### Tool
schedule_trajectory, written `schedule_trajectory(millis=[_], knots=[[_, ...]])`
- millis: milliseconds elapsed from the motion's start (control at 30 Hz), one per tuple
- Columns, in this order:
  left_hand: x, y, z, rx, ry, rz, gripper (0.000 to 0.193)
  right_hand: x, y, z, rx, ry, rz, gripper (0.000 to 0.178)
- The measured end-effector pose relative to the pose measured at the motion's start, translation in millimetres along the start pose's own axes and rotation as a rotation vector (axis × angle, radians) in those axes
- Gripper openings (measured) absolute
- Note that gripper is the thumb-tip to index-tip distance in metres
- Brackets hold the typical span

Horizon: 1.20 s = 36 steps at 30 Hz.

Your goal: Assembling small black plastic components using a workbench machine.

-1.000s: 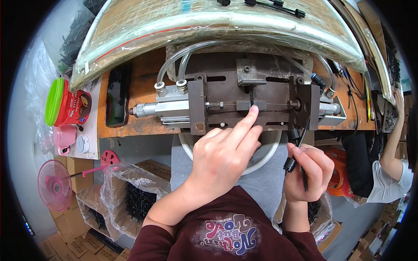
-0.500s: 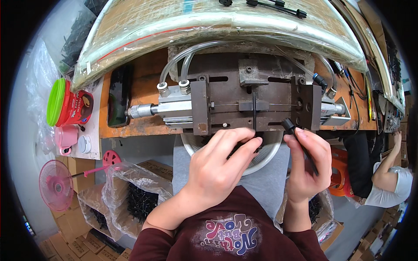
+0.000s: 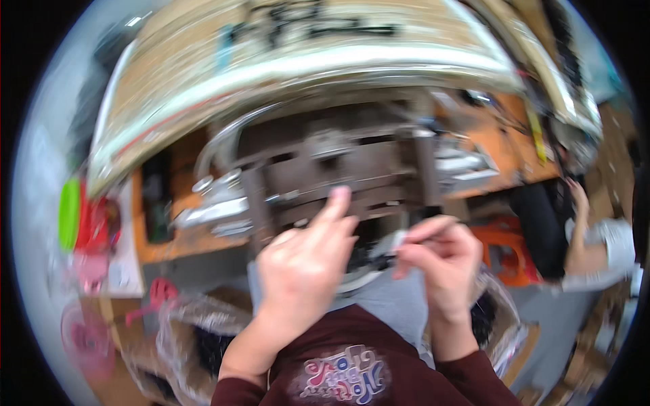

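Note:
The view is smeared by motion. My left hand reaches over the near edge of a dark metal clamping fixture, its index finger stretched toward the fixture's middle. Nothing shows in that hand. To the right, my right hand has thumb and fingers pinched together near the fixture's front edge. Something small, dark and pale shows by those fingertips, too blurred to name. Between my hands, a white-rimmed bowl with dark pieces in it sits on my lap, partly hidden.
A plastic-wrapped board with several black rod-like parts spans the far side. Air cylinders flank the fixture. A red tub and a pink fan stand left; another person's arm is at right.
The view has shifted and blurred. My left hand has lifted its index finger forward. The black rod earlier in my right hand, and the one across the fixture, no longer show there.

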<state>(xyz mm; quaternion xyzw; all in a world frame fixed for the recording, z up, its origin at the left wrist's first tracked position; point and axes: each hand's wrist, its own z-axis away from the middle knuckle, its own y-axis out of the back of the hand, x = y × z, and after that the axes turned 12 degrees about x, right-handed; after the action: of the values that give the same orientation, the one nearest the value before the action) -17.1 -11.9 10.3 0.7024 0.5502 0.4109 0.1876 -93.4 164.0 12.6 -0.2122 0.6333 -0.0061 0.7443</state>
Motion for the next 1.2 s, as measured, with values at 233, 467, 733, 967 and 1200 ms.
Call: schedule_trajectory(millis=[233, 467, 733, 967, 1200], knots=[[25, 4, 3, 0.032, -0.125, 0.487, 0.048, 9, 9, -6, -0.094, -0.205, -0.178, 0.018], [37, 10, 25, -0.004, -0.118, 0.522, 0.037, 19, 13, 14, -0.154, -0.168, -0.222, 0.034], [41, 18, 19, 0.078, -0.15, 0.463, 0.025, 19, 22, 31, 0.025, 0.071, -0.228, 0.028], [40, 24, 20, 0.149, -0.168, 0.392, 0.019, -42, 29, 56, -0.402, 0.384, -0.725, 0.051], [131, -27, 18, 0.758, 0.085, 1.272, 0.009, -91, -1, 67, -0.689, 0.439, -1.037, 0.05]])
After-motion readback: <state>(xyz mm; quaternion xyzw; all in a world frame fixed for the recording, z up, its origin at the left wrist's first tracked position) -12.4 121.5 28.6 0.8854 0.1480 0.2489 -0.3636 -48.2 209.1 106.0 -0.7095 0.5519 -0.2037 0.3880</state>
